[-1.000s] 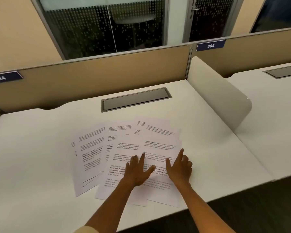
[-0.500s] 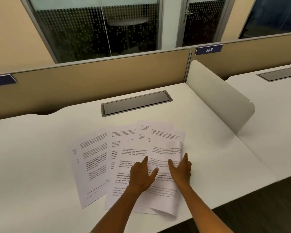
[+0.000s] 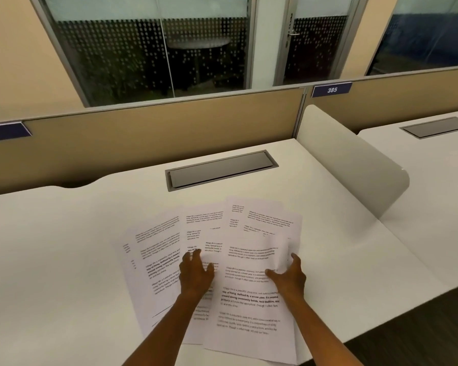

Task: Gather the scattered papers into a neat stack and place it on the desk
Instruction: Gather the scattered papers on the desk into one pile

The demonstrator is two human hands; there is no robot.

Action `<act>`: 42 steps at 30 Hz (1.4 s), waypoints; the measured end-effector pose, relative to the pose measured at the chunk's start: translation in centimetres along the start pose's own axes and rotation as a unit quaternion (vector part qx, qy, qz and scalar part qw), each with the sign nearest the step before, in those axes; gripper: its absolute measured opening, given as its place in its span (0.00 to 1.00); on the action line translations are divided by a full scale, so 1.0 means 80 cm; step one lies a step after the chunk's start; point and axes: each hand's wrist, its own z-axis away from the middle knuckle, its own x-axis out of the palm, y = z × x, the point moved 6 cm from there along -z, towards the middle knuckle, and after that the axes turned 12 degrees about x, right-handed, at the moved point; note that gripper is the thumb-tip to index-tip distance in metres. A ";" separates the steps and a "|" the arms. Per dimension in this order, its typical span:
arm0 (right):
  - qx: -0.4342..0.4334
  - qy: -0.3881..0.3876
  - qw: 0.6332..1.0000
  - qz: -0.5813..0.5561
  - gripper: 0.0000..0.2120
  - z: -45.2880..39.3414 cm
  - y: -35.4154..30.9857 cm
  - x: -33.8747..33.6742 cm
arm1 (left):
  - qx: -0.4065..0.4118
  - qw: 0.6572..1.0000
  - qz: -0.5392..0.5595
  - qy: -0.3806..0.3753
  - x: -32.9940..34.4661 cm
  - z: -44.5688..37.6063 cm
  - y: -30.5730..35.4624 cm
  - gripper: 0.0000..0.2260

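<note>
Several printed white papers (image 3: 164,260) lie fanned out and overlapping on the white desk (image 3: 64,260). The top sheet (image 3: 249,299) sits furthest right, and its upper right corner is curled up off the pile. My right hand (image 3: 291,278) grips that sheet's right edge, thumb on the printed face and fingers behind it. Just left of that sheet, my left hand (image 3: 196,276) lies palm down on the middle sheets with its fingers spread. The near ends of the sheets reach the desk's front edge.
A grey cable hatch (image 3: 220,170) is set into the desk behind the papers. A tan back partition (image 3: 143,138) closes the far side. A rounded white divider (image 3: 354,165) stands at the right, with a neighbouring desk (image 3: 434,186) beyond it.
My hands have moved apart: the left went left onto the middle sheets, the right went to the top sheet's right edge. That sheet has slid towards me and its corner has lifted.
</note>
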 end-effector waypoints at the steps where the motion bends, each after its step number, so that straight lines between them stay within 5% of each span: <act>1: 0.000 0.000 1.000 -0.002 0.43 0.002 -0.002 0.002 | -0.002 1.000 0.012 0.007 -0.001 0.001 -0.002 0.28; 10: 0.006 0.043 0.998 0.050 0.23 0.031 -0.007 0.034 | 0.009 0.995 0.098 0.022 -0.006 -0.001 -0.004 0.26; 18: 0.005 0.048 0.997 0.060 0.27 0.044 -0.016 0.051 | -0.038 0.979 0.192 0.055 -0.021 -0.008 -0.017 0.26; 28: 0.042 0.027 0.999 0.017 0.31 0.062 -0.009 0.064 | -0.076 0.947 0.312 -0.019 -0.012 -0.005 -0.031 0.35; 32: 0.043 0.013 0.999 0.017 0.33 0.069 -0.007 0.070 | -0.054 0.963 0.260 -0.037 -0.007 -0.002 -0.032 0.29; 37: 0.045 0.003 0.999 0.017 0.33 0.074 -0.005 0.072 | -0.027 0.997 0.057 -0.046 -0.001 0.005 -0.014 0.30; 42: 0.047 -0.003 0.999 0.024 0.34 0.073 -0.009 0.075 | -0.062 0.996 0.051 -0.029 -0.005 0.005 -0.007 0.32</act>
